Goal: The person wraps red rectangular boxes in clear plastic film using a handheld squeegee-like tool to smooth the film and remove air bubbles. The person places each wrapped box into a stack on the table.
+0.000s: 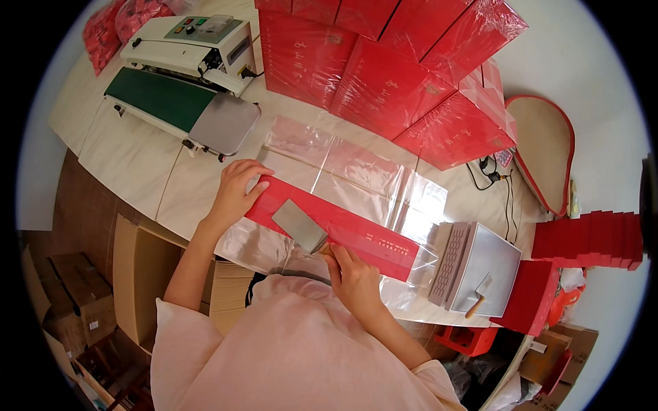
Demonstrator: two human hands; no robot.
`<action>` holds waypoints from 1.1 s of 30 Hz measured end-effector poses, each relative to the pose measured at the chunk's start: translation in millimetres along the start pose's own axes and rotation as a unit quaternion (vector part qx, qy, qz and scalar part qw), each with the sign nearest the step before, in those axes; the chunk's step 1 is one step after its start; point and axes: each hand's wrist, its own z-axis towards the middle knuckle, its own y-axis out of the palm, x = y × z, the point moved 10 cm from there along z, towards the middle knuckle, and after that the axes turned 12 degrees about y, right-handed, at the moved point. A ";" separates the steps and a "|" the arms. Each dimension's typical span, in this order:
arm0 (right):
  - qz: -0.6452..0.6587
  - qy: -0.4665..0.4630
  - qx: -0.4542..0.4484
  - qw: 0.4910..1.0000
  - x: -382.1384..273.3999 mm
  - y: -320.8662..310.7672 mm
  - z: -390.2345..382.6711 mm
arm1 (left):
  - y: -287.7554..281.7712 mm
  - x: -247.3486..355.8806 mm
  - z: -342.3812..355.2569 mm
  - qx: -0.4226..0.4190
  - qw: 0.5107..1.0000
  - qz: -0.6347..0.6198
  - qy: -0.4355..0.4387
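A long red box [370,241] with small print at its right end lies slantwise in front of me, on and partly among clear plastic film [363,168]. My left hand [236,188] grips its left end, the fingers along the far edge and the thumb on the near side. My right hand [355,277] is closed around the wooden handle of a scraper [298,222], most of it hidden in the fingers. The scraper's broad metal blade rests over the middle of the red face, pointing up and left.
Film-wrapped red boxes [387,85] are stacked at the back. A sealing machine [171,99] with a green belt stands back left. On the right, a second scraper [480,296] lies on a silver flat-topped device [485,264], beside red boxes [582,240] and cables [490,179]. Cardboard boxes [147,281] stand below left.
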 end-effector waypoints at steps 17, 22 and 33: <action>0.008 0.001 -0.005 1.000 -2.1 -2.5 1.4 | 2.4 0.8 0.5 -0.022 1.000 -0.009 0.002; 0.100 0.050 0.051 0.992 39.7 -24.5 -22.2 | -4.6 17.0 4.2 0.005 0.997 0.055 0.059; 0.241 0.232 0.206 0.920 154.4 -96.2 -68.2 | 20.9 31.8 5.9 -0.038 0.997 0.070 0.022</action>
